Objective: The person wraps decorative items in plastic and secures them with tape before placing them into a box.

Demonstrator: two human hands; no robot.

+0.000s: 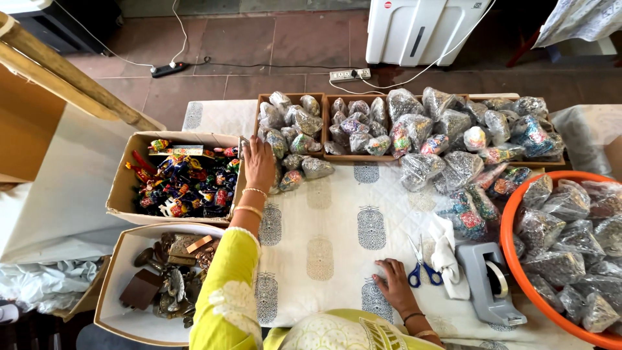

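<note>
My left hand [258,162] reaches forward in a yellow sleeve with gold bangles and lies flat against the right edge of a cardboard box [123,175] full of colourful painted figurines, next to small clear bags of beads [295,146]. It holds nothing that I can see. My right hand [394,282] rests palm down on the white printed tablecloth [337,227], fingers spread, just left of blue-handled scissors [420,266].
Wooden trays [324,104] of bead bags line the far edge. An orange tub [512,259] of bags stands at right, a grey tape dispenser [489,279] and white cloth beside it. A box of metal pieces [123,285] sits at lower left. Power strips lie on the floor.
</note>
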